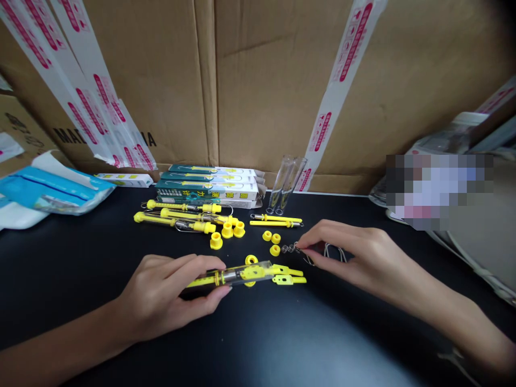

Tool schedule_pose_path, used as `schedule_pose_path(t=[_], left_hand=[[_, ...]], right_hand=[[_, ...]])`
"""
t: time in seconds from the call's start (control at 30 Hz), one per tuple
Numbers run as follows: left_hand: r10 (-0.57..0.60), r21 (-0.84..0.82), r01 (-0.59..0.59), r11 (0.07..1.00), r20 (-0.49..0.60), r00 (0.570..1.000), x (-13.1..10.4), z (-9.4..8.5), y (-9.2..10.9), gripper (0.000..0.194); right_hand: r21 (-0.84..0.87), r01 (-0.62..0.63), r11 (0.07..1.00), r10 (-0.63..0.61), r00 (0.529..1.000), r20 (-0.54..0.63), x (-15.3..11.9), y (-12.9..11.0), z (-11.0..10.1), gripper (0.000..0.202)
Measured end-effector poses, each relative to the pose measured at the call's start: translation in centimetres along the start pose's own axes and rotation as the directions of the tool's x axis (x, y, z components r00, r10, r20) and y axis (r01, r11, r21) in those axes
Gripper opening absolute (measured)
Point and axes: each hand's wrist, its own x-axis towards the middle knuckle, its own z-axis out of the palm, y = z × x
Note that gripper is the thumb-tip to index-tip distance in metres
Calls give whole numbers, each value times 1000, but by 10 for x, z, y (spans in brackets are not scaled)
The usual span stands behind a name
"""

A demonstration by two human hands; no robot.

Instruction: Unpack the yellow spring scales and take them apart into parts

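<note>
My left hand [177,293] is wrapped round a clear tube [262,270] with a yellow scale rod and a metal spring inside; the tube's end points right. Thumb and forefinger of my right hand [346,247] are pinched at small metal pieces on the table, among rings [287,248] and wire hooks [334,252]; what they grip is too small to make out. Flat yellow tabs [289,280] lie just past the tube's end. Small yellow rings [274,250] sit left of my right fingertips. Yellow caps [216,241] stand above my left hand.
Assembled yellow spring scales [175,222] lie at the back left, before stacked boxes [209,188]. Two clear tubes [284,185] stand upright near yellow rods [276,223]. A blue packet [56,188] is far left, a plastic bottle [463,131] far right. Cardboard [266,91] walls the back.
</note>
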Motion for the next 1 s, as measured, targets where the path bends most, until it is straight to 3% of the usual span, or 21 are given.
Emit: schedule_pose_path(t=[0.23,0.57,1.0], left_hand=[[-7,8,7,1000,-9,1000,0,1,0,11],[8,27,-7,1000,-7,1000,-2,1,1,12],[18,36,-18,999,-6,1000,0,1,1,14]], right_hand=[[-78,-112,991,116,992,49,2,9,7,16],[-122,-75,990,74,997,-10,1,10,15,20],[-104,-57,993,59,998,18,1,8,18,22]])
